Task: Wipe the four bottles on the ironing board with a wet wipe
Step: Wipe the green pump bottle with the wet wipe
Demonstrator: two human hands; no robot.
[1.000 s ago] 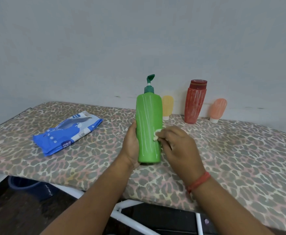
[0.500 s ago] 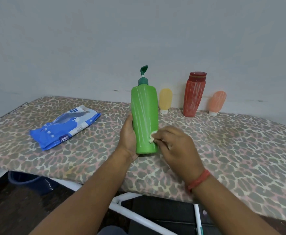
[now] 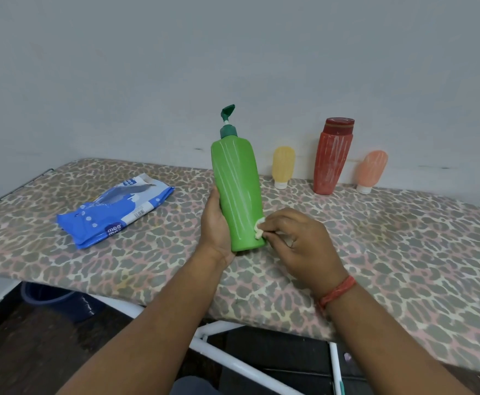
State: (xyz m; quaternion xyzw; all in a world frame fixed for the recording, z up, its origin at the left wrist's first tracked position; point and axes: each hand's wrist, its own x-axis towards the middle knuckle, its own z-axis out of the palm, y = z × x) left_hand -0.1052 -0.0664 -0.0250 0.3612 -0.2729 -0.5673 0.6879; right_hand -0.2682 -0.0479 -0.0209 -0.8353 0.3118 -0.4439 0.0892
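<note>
A tall green pump bottle (image 3: 237, 189) stands tilted slightly left on the leopard-print ironing board (image 3: 375, 252). My left hand (image 3: 214, 226) grips its lower left side. My right hand (image 3: 298, 240) pinches a small white wet wipe (image 3: 258, 228) and presses it against the bottle's lower right side near the base. By the wall behind stand a small yellow bottle (image 3: 282, 166) on its cap, a tall red bottle (image 3: 331, 158) and a small peach bottle (image 3: 371, 171) on its cap.
A blue and white wet-wipe pack (image 3: 113, 209) lies on the board to the left. The wall runs close behind the bottles. White board legs (image 3: 233, 363) and a dark blue tub (image 3: 50, 297) show below the front edge.
My right hand has slid the wipe down the green bottle's right side toward its base. The bottle has tipped a little to the left in my left hand.
</note>
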